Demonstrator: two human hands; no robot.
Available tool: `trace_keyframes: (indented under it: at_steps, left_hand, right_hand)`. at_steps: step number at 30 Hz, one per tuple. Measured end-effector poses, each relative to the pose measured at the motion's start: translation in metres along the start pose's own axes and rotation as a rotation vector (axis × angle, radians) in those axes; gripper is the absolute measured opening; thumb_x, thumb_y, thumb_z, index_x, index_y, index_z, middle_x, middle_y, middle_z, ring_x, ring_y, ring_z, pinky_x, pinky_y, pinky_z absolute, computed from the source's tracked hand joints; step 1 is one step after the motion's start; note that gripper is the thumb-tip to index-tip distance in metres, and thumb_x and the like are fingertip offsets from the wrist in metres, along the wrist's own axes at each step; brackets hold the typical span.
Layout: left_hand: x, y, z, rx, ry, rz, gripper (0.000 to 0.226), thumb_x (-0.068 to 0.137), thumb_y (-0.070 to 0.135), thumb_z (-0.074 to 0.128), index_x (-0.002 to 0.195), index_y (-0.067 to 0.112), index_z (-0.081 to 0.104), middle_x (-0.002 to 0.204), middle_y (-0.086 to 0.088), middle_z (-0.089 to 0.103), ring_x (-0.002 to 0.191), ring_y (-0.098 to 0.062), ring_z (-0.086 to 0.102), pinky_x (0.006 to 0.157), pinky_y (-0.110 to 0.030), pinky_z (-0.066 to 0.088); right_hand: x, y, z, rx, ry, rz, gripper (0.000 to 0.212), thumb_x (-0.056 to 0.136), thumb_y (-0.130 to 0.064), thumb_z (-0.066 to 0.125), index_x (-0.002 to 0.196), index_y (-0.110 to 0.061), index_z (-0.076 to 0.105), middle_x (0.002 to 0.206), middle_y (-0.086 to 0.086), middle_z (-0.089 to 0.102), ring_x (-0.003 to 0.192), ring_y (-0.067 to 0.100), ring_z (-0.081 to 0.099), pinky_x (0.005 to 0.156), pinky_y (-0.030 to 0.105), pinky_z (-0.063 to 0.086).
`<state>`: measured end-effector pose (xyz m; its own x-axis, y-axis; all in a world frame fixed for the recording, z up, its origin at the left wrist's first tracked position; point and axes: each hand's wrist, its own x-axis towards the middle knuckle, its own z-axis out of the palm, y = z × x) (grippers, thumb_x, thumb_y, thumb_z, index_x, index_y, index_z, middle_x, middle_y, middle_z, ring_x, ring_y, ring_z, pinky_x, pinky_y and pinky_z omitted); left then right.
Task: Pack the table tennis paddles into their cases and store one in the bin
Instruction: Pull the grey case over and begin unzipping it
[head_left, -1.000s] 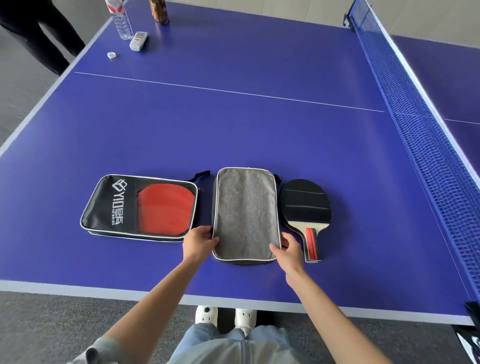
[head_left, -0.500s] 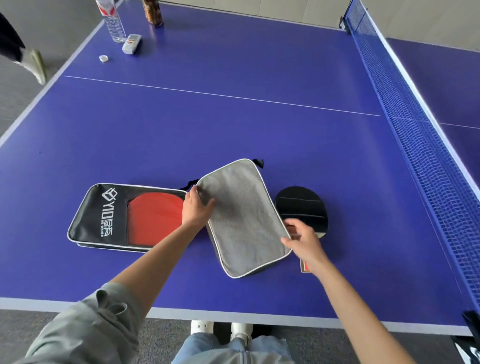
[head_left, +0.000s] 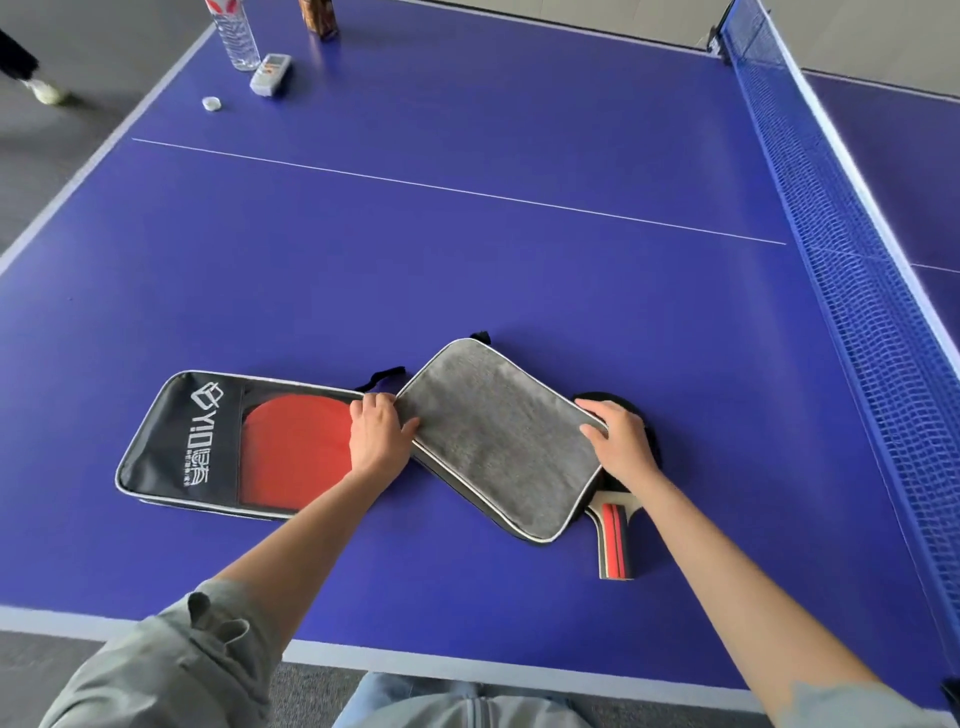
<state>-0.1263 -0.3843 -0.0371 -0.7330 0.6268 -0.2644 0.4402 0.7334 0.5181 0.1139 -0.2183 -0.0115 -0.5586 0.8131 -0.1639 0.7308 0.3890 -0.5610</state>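
A grey fabric paddle case (head_left: 498, 436) lies turned at an angle on the blue table (head_left: 467, 260). My left hand (head_left: 378, 431) grips its left corner, thumb on top. My right hand (head_left: 623, 441) holds its right edge with curled fingers. Under that edge lies a loose paddle (head_left: 615, 535), black face mostly hidden, red and black handle pointing toward me. To the left, a black case (head_left: 182, 441) with white lettering holds a red paddle (head_left: 296, 452) behind a clear window. No bin is in view.
The net (head_left: 852, 249) runs along the right side. At the far left corner stand a water bottle (head_left: 236, 36), a small white device (head_left: 270, 73), a bottle cap (head_left: 212, 103) and a brown can (head_left: 319, 18). A person's foot (head_left: 44, 92) is on the floor beyond.
The grey case has been rotated from straight to diagonal and slid right over the loose paddle's face. My left hand moved up to its corner; my right hand moved up its right edge.
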Motion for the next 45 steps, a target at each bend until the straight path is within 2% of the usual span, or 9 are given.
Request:
trace_keyframes:
  at_steps: [4,9,13,17,21,24,28,37,45]
  left_hand:
    - [-0.009,0.004,0.002,0.006,-0.036,0.006,0.040,0.093,0.028,0.054,0.128,0.011,0.049,0.123,-0.013,0.048,0.120,-0.031,0.039,0.095,-0.040,0.039]
    - [-0.034,-0.005,0.020,-0.155,-0.060,-0.009,0.026,0.098,0.014,0.036,0.102,0.005,0.059,0.106,-0.014,0.054,0.101,-0.032,0.053,0.082,-0.034,0.039]
    - [-0.012,-0.003,0.017,-0.227,-0.056,0.089,0.036,0.090,-0.005,0.038,0.121,0.001,0.055,0.124,-0.015,0.055,0.112,-0.029,0.054,0.092,-0.029,0.038]
    - [0.016,0.003,0.017,-0.155,-0.191,0.275,0.049,0.086,-0.011,0.046,0.132,0.004,0.051,0.134,-0.014,0.053,0.120,-0.033,0.049,0.101,-0.028,0.036]
    - [0.027,0.005,0.021,-0.117,-0.130,0.330,0.040,0.083,-0.012,0.049,0.113,0.006,0.067,0.107,-0.019,0.064,0.098,-0.038,0.052,0.088,-0.027,0.032]
    - [0.024,0.005,0.025,-0.098,-0.078,0.310,0.032,0.084,-0.009,0.052,0.106,0.005,0.071,0.098,-0.016,0.065,0.091,-0.037,0.049,0.081,-0.028,0.031]
    - [0.020,0.003,0.021,-0.073,-0.052,0.249,0.014,0.083,-0.002,0.056,0.085,-0.001,0.069,0.085,-0.018,0.064,0.083,-0.038,0.055,0.072,-0.040,0.041]
    - [-0.028,-0.019,-0.001,0.074,-0.102,0.174,0.015,0.083,0.002,0.055,0.086,0.005,0.069,0.090,-0.013,0.064,0.084,-0.036,0.060,0.069,-0.041,0.048]
    - [-0.079,-0.033,0.010,-0.295,0.008,-0.024,0.009,0.082,0.005,0.067,0.075,0.006,0.073,0.068,-0.006,0.067,0.059,-0.018,0.058,0.059,-0.023,0.044]
  right_hand:
    - [0.011,-0.023,0.026,-0.163,0.025,-0.184,0.045,0.088,-0.013,0.063,0.131,-0.006,0.053,0.131,0.012,0.057,0.119,0.032,0.049,0.104,0.037,0.035]
    - [0.025,-0.044,0.059,-0.121,-0.034,-0.268,0.046,0.088,-0.022,0.064,0.132,-0.011,0.054,0.137,0.007,0.052,0.123,0.029,0.047,0.106,0.036,0.034]
    - [0.026,-0.035,0.063,-0.047,0.004,-0.277,0.042,0.086,-0.019,0.067,0.127,-0.011,0.059,0.130,0.007,0.057,0.118,0.029,0.051,0.103,0.037,0.035]
    - [0.025,-0.031,0.068,-0.060,0.022,-0.309,0.042,0.088,-0.022,0.065,0.128,-0.012,0.058,0.132,0.006,0.056,0.118,0.028,0.051,0.104,0.036,0.035]
    - [0.025,-0.029,0.070,-0.097,0.018,-0.317,0.050,0.086,-0.036,0.065,0.131,-0.016,0.055,0.139,0.004,0.051,0.122,0.027,0.048,0.109,0.044,0.033]
    - [0.020,-0.030,0.076,-0.258,-0.005,-0.342,0.065,0.082,-0.058,0.057,0.138,-0.028,0.047,0.150,0.001,0.037,0.132,0.028,0.039,0.116,0.047,0.020]
    - [0.020,-0.029,0.082,-0.361,-0.025,-0.326,0.071,0.081,-0.068,0.048,0.143,-0.035,0.037,0.155,0.000,0.030,0.137,0.029,0.033,0.118,0.048,0.015]
    - [0.029,-0.027,0.088,-0.478,-0.021,-0.308,0.070,0.081,-0.070,0.045,0.143,-0.037,0.036,0.155,0.004,0.029,0.137,0.033,0.033,0.118,0.048,0.016]
    - [0.025,-0.049,0.085,-0.459,-0.104,-0.235,0.067,0.087,-0.056,0.052,0.146,-0.032,0.031,0.160,0.007,0.014,0.145,0.032,0.013,0.119,0.048,0.006]
